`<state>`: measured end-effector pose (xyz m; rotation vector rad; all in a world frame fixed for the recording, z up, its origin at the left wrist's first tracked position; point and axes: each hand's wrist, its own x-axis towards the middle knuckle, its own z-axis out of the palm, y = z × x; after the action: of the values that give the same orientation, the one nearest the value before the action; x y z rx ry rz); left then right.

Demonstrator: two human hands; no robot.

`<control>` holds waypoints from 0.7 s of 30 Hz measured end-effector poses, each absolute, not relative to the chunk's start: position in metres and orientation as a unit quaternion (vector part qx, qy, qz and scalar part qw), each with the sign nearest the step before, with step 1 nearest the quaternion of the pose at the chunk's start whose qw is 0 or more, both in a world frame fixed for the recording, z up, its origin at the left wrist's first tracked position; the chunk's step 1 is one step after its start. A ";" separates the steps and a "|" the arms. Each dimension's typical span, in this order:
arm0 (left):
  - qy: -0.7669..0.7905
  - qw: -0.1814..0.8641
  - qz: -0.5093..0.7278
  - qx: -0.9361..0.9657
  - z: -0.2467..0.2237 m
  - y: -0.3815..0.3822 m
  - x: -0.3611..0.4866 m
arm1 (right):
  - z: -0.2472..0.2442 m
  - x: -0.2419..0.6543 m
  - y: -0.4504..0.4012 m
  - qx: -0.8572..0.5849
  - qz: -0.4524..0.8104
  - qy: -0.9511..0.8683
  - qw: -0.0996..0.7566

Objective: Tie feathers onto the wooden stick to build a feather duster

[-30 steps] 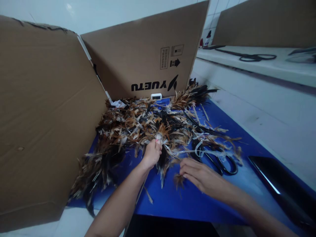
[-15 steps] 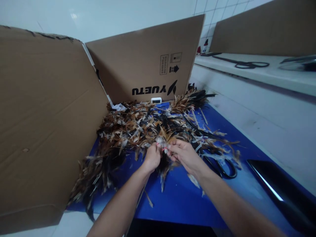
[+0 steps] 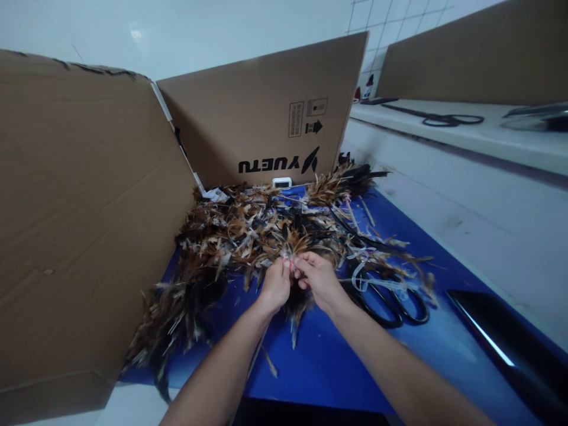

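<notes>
Between my two hands is a bundle of brown and black feathers [image 3: 295, 241], with pink string [image 3: 291, 264] around its pale quill ends. My left hand [image 3: 276, 285] is closed on the bundle, thumb on top. Pinched fingers of my right hand [image 3: 318, 278] meet at the pink string, though exactly what lies between them is partly hidden. Behind the hands a large heap of loose feathers [image 3: 231, 228] covers the surface. Black-handled scissors [image 3: 415, 307] lie to the right of my right hand, with whitish translucent strips [image 3: 377, 283] across them.
Tall cardboard panels [image 3: 89, 225] stand at the left and back [image 3: 248, 118]. A small white device [image 3: 281, 183] rests by the back panel. On the blue tabletop [image 3: 319, 361], a glossy black object [image 3: 501, 337] lies at right. Other scissors [image 3: 448, 119] are on the white ledge.
My right hand has moved left and closer to my left hand, at the pink string. More of the scissors' handles now shows. The left hand has barely shifted.
</notes>
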<state>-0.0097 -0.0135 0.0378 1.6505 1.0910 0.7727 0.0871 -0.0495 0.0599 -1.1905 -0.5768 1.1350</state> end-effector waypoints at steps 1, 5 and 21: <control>0.447 0.486 0.319 0.680 0.038 -0.013 -0.010 | 0.059 0.085 -0.049 -0.524 0.493 -0.251 0.648; 0.435 0.485 0.321 0.687 0.040 -0.014 -0.011 | 0.055 0.080 -0.047 -0.532 0.469 -0.242 0.662; 0.445 0.504 0.309 0.673 0.042 -0.015 -0.010 | 0.053 0.084 -0.051 -0.522 0.487 -0.245 0.656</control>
<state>-0.0104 -0.0154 0.0424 1.6234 1.0730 0.7463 0.0839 -0.0512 0.0533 -1.1837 -0.5560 1.1028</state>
